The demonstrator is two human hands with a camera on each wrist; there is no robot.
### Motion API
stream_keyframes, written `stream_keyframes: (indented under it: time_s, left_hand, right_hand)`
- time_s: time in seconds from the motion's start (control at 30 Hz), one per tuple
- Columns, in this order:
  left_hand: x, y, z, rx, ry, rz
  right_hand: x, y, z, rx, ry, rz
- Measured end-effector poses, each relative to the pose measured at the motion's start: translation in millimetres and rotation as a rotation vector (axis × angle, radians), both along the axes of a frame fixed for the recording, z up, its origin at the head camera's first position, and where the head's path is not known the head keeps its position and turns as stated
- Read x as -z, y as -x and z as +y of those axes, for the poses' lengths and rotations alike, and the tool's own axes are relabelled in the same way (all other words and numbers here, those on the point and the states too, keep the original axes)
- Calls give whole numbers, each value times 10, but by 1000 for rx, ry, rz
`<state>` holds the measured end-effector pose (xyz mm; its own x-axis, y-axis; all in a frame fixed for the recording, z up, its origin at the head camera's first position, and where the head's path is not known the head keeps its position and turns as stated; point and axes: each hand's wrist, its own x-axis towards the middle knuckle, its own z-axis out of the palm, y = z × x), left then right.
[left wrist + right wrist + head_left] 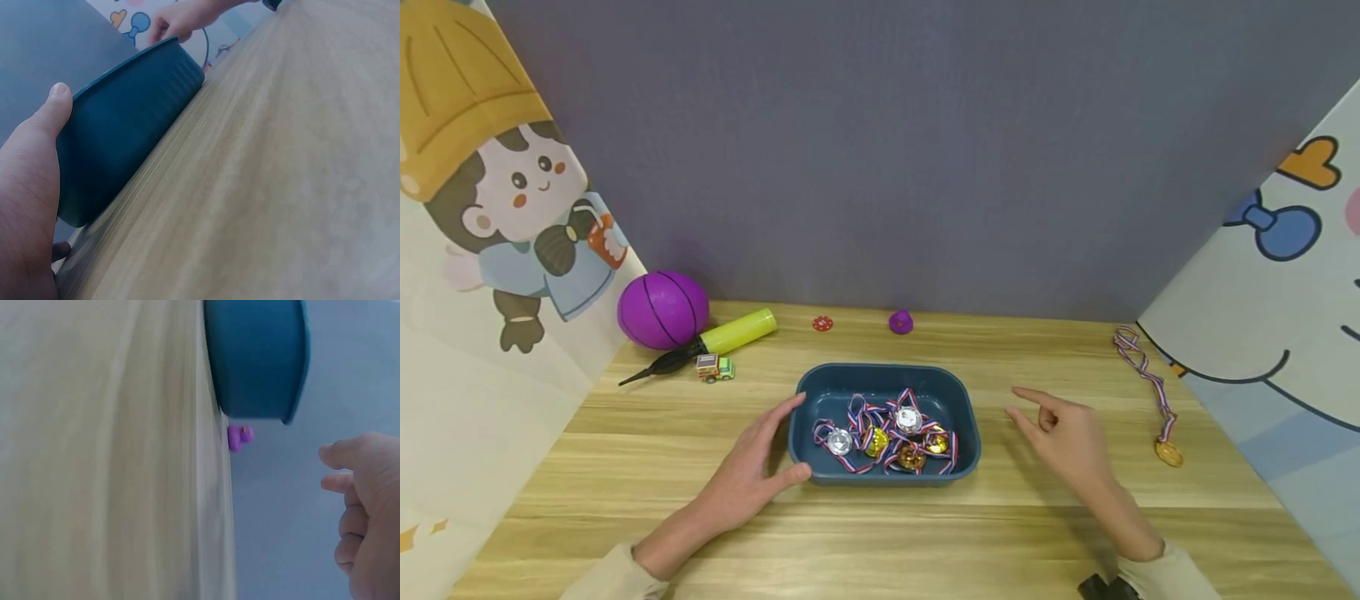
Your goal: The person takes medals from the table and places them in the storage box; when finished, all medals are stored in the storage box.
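A dark blue plastic bin (955, 379) stands on the wooden table, with several medals on striped ribbons inside: silver ones (908, 419) and gold ones (875, 442). My left hand (737, 479) spans its left end, thumb at the near corner and a fingertip at the left rim. From the left wrist, the thumb (57, 103) lies straight against the bin's outer wall (125, 125). Off the bin's right side, my right hand (1067, 433) hovers above the table with nothing in it. Its thumb and index finger point toward the bin, apart; the other fingers are curled.
A gold medal (1168, 452) on its ribbon lies at the far right. Along the back are a purple ball (664, 310), a yellow pump (737, 332), a toy truck (715, 367), a red chip (822, 323) and a small purple object (901, 322). A grey panel (880, 150) stands behind.
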<state>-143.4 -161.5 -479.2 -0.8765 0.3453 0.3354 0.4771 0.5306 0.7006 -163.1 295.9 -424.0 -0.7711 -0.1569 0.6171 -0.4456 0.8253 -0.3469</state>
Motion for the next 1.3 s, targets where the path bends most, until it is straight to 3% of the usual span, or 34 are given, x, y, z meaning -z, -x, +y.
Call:
stream_keyframes:
  time_s: [0.33,0.57,0.77,1.0,1.3]
  left_hand:
    - [13,-2,-4,-1,-6,-5]
    - [11,-6,-5,-3,-2,-5]
    - [11,-1,-7,-1,-2,-4]
    - [13,-5,-6,-6,1,0]
    - [18,4,-8,1,1,-3]
  right_hand:
    - [98,-96,440,123,62,-50]
    - [92,-143,758,169,65,-6]
    - [71,-184,1037,295,44,-54]
    - [100,-214,1346,372,33,-96]
    - [132,-362,1713,488,-53,-289]
